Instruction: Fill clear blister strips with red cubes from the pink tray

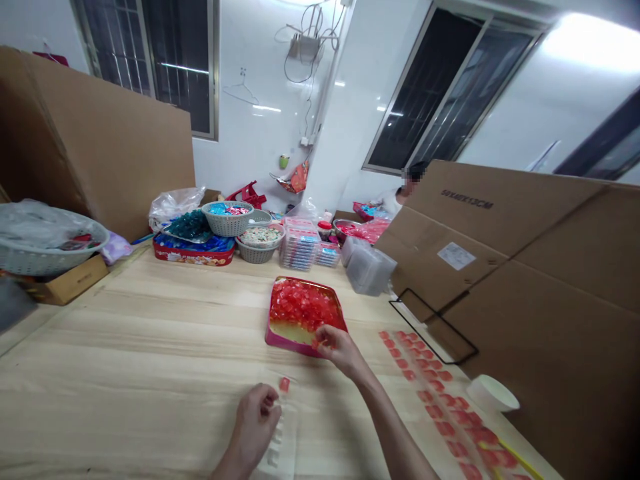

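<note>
Right hand (340, 350) pinches red cube (315, 345); left hand (254, 423) curled beside plastic strip (286, 427).

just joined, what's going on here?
A person is working at a wooden table. The right hand rests at the edge of a pink tray heaped with red cubes; the left hand sits by a clear plastic strip with one red cube in a cell. Rows of red-filled strips lie to the right.
</note>
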`<control>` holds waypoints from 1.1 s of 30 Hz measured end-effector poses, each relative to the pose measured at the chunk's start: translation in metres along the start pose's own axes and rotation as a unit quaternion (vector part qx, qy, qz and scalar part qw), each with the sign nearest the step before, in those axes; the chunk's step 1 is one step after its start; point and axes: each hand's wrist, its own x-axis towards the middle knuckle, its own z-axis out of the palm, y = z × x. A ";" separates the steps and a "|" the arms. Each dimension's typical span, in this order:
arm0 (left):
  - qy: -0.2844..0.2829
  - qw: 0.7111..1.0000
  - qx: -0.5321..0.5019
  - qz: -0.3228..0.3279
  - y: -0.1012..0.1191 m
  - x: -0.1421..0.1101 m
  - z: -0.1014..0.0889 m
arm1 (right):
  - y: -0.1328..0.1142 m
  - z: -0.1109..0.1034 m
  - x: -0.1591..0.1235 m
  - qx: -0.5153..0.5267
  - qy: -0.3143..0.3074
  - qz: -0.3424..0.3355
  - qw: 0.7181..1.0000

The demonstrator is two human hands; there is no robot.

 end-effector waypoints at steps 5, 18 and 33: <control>-0.029 0.977 -0.211 0.022 0.034 0.014 0.000 | -0.041 0.036 -0.043 0.307 -0.035 0.019 0.951; -0.047 0.966 -0.253 -0.001 0.022 0.000 -0.009 | -0.053 0.071 -0.075 0.492 -0.033 0.108 0.863; -0.009 0.967 -0.252 -0.034 0.020 0.000 -0.005 | -0.057 0.068 -0.081 0.306 0.101 0.008 0.947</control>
